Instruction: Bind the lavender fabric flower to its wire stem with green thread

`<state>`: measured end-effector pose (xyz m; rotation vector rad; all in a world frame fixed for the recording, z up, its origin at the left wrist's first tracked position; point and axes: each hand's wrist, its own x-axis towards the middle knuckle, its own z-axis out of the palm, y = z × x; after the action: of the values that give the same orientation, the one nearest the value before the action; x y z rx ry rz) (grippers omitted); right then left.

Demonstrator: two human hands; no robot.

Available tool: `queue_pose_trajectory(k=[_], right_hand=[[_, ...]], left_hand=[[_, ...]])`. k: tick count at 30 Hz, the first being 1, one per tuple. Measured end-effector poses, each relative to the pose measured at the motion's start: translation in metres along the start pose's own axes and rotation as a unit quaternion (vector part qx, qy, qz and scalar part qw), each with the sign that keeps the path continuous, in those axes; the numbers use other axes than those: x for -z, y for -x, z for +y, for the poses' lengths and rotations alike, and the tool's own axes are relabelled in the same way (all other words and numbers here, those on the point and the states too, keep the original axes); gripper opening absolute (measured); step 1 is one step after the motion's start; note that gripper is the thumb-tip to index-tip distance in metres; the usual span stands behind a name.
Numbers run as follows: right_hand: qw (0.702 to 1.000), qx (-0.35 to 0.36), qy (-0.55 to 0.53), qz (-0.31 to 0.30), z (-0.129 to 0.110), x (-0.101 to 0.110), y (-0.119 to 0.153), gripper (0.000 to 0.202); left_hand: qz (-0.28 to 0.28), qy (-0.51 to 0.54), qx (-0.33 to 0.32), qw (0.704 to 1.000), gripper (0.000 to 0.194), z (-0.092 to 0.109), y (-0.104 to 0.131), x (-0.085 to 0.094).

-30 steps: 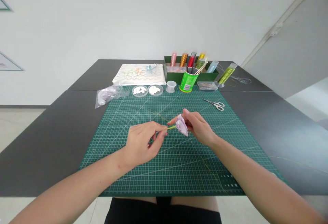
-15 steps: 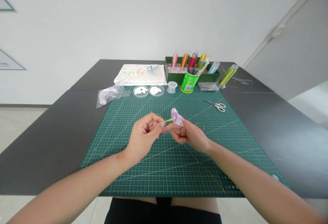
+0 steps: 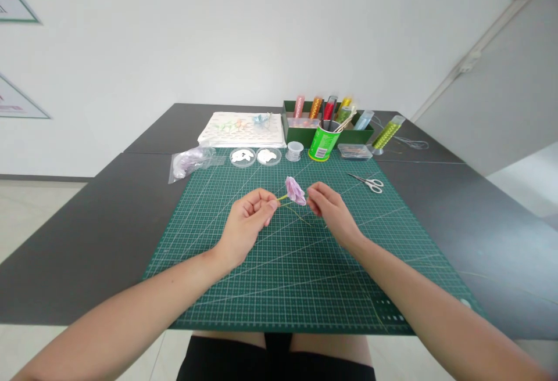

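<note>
My left hand (image 3: 253, 215) is closed in a pinch on the thin green stem of a pale purple artificial flower (image 3: 296, 191). The blossom points to the right, held above the green cutting mat (image 3: 279, 288). A fine yellow-green thread (image 3: 299, 214) trails from near the left fingertips toward the right. Just right of the petals is my right hand (image 3: 329, 207), its fingers curled and pressed together, a small gap from the blossom. Whatever those fingers may hold is too small to make out.
Behind the mat's middle stand two clear dishes of white pieces (image 3: 243, 157), a small round container (image 3: 294, 151) and a green can (image 3: 322, 144) of tools. Scissors (image 3: 368, 182) lie at right. A green box (image 3: 305, 136) of coloured spools, white sheets (image 3: 239, 131) and a plastic bag (image 3: 192, 163) sit farther back.
My right hand has drawn away from the flower to the right and up, its extended finger now curled in. The flower has shifted slightly up and left, still in my left hand.
</note>
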<state>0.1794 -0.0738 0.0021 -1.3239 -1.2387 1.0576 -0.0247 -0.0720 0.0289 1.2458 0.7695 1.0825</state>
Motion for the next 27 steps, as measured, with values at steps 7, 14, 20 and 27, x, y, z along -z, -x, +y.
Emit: queue_pose_trajectory(k=[7,14,20,27], right_hand=[[0.975,0.173,0.131,0.055,0.003,-0.006,0.009,0.034],[0.955,0.011,-0.248,-0.162,-0.006,-0.031,0.027,0.03],[0.945,-0.068,-0.307,-0.092,-0.018,-0.047,0.044,0.021],[0.957,-0.059,-0.284,0.004,-0.019,-0.048,0.042,0.025]], left_hand=[[0.001,-0.039,-0.017,0.999,0.025,-0.001,0.0,0.0],[0.016,-0.11,-0.061,0.992,0.025,-0.005,-0.001,0.001],[0.004,-0.132,-0.067,0.989,0.023,-0.01,0.007,-0.006],[-0.005,-0.128,-0.058,0.99,0.025,-0.01,0.014,-0.012]])
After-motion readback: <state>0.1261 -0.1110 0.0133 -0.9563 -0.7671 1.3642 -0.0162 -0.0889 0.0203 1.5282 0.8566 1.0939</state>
